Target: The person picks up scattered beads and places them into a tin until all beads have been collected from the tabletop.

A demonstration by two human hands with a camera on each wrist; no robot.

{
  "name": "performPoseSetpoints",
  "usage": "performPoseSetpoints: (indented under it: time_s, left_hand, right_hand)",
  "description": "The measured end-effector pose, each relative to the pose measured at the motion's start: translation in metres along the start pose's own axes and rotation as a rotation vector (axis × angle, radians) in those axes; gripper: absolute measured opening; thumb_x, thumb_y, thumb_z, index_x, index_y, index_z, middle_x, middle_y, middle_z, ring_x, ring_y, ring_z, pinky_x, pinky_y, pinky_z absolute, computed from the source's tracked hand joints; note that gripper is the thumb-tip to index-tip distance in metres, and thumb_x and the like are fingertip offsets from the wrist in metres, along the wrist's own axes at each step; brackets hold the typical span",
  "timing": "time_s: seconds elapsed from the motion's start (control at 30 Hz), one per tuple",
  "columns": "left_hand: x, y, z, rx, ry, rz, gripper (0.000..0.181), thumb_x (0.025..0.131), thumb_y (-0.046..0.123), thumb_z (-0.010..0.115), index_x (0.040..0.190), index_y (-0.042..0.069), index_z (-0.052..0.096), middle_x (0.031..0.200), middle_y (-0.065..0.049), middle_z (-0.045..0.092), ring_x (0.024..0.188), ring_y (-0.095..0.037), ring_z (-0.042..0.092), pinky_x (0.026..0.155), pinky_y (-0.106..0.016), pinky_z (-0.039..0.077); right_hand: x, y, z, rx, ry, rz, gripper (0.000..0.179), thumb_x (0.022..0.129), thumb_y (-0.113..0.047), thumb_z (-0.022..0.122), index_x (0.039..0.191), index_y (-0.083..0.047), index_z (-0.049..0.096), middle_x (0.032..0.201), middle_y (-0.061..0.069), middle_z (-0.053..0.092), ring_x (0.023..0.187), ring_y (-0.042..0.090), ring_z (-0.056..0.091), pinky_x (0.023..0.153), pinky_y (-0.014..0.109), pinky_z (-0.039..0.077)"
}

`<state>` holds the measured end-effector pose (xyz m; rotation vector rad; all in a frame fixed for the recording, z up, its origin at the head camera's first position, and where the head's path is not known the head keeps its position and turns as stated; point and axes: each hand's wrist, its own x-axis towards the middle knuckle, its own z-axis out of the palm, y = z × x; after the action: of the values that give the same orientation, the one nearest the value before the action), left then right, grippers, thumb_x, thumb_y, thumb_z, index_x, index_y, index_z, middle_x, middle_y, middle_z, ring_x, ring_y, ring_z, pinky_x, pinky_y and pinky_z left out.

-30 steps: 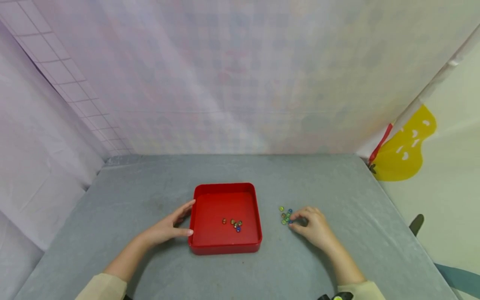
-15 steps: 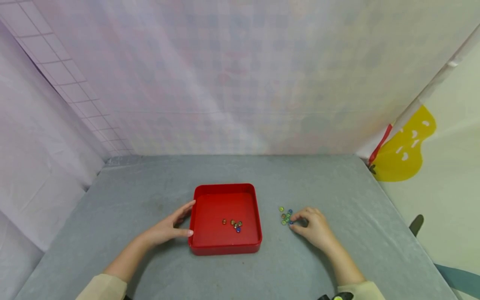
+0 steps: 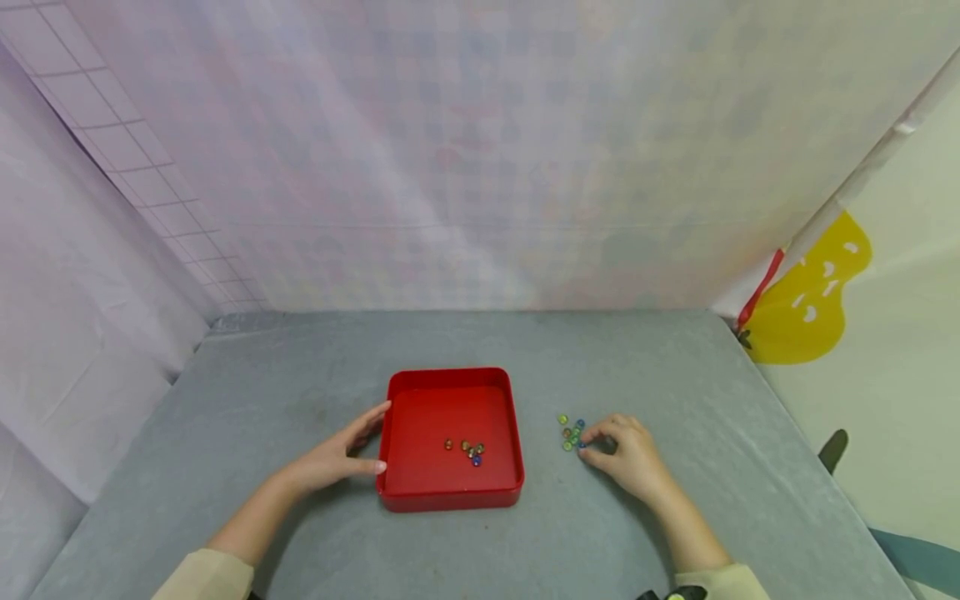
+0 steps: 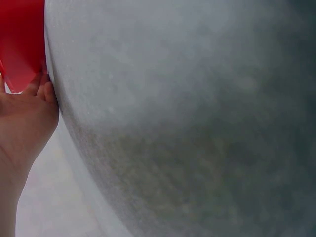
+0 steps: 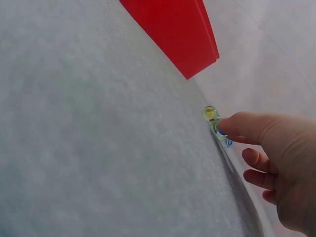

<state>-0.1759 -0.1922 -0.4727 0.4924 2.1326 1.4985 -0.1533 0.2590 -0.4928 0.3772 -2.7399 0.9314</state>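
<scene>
A square red tray sits on the grey cloth with several glass marbles inside, one of them deep blue. Along its left wall rests my left hand, thumb and fingers spread and touching the side; the left wrist view catches the same hand against the red wall. To the right of the tray lies a small cluster of green, yellow, amber and blue marbles. My right hand pinches a blue marble at the cluster's right edge between thumb and index finger; its other fingers are loosely curled.
Grey cloth covers the table. A pale curtain hangs behind it, with more white fabric at the left. The printed sheet on the right carries a yellow shape.
</scene>
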Motion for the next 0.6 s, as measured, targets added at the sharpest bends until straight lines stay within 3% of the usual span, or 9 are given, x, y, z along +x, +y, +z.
performPoseSetpoints:
  time_s: [0.37,0.6]
  left_hand:
    - [-0.0008,0.0004,0.0006,0.011,0.002,0.004,0.084,0.088,0.019,0.069,0.154,0.014,0.018,0.156,-0.013,0.020,0.140,-0.036,0.019,0.109,-0.056,0.020]
    - [-0.0020,0.0025,0.0004,0.015,-0.008,0.020,0.083,0.089,0.018,0.068,0.154,0.012,0.017,0.155,-0.016,0.020,0.140,-0.038,0.018,0.109,-0.056,0.019]
  right_hand:
    - [-0.0009,-0.0031,-0.0005,-0.004,0.073,-0.056,0.018,0.069,-0.012,0.085,0.081,-0.015,0.072,0.082,-0.005,0.061,0.083,0.021,0.052,0.075,0.040,0.038]
    - [0.0006,-0.0074,-0.0025,-0.006,0.049,-0.036,0.017,0.071,-0.014,0.084,0.082,-0.016,0.071,0.085,-0.007,0.060,0.087,0.021,0.052,0.077,0.042,0.039]
